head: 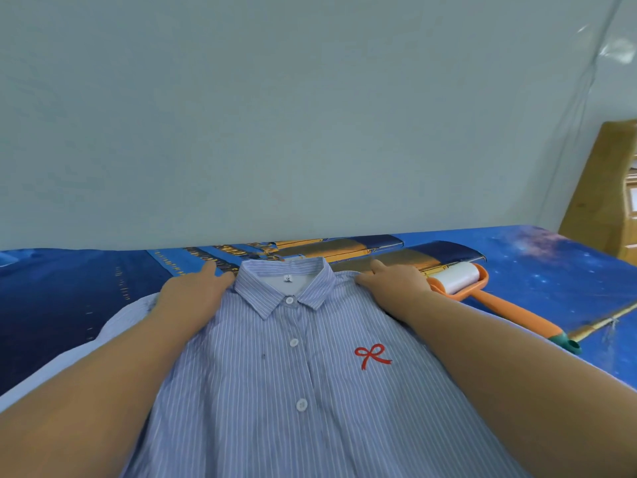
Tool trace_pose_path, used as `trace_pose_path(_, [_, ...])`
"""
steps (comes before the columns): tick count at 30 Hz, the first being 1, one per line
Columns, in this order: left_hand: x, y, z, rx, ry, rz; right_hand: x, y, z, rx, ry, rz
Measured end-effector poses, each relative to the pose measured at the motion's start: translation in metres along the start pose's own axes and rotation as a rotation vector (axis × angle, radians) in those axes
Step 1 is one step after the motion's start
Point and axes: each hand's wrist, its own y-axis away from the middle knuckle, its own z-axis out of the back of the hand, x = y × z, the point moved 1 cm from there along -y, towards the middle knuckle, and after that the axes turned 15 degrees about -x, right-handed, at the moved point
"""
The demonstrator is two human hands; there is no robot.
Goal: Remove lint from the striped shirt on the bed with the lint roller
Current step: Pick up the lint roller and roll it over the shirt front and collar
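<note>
Hands — left hand (193,292) and right hand (391,283) — are pressing flat, apart, beside the striped shirt (293,391) collar; lint roller (482,294) is lying right of it — cloth could bunch.

Your head camera gave you even, soft, cool-tinted light with no hard shadows. A small glare patch sat on the wall (617,50) at upper right. Wide-angle distortion bowed the bed (537,267) edge and stretched your forearms at the lower corners. The picture was slightly soft overall, with compression smearing.
</note>
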Motion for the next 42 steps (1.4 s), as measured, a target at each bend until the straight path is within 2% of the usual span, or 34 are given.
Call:
trace_pose_path(6, [0.007,0.002,0.009,-0.043,0.090,0.066,-0.009,0.006,0.009,0.111,-0.085,-0.051])
trace_pose_path(10, [-0.006,-0.002,0.032,-0.147,0.217,0.098,-0.015,0.013,0.023,0.043,-0.171,-0.099])
trace_pose_path(15, [-0.068,0.000,0.074,-0.222,0.436,0.046,-0.039,0.038,0.039,-0.054,-0.245,-0.218])
trace_pose_path(21, [-0.157,0.005,0.103,-0.114,0.700,-0.018,-0.075,0.082,0.032,-0.140,-0.283,-0.428])
trace_pose_path(26, [-0.213,0.001,0.112,-0.058,0.897,-0.115,-0.095,0.105,0.021,-0.107,-0.234,-0.540])
trace_pose_path(33, [-0.249,-0.001,0.115,0.009,0.865,-0.204,-0.106,0.115,0.003,-0.006,-0.321,-0.737])
trace_pose_path(42, [-0.241,-0.003,0.105,0.016,0.848,-0.192,-0.108,0.111,-0.006,0.086,-0.328,-0.743])
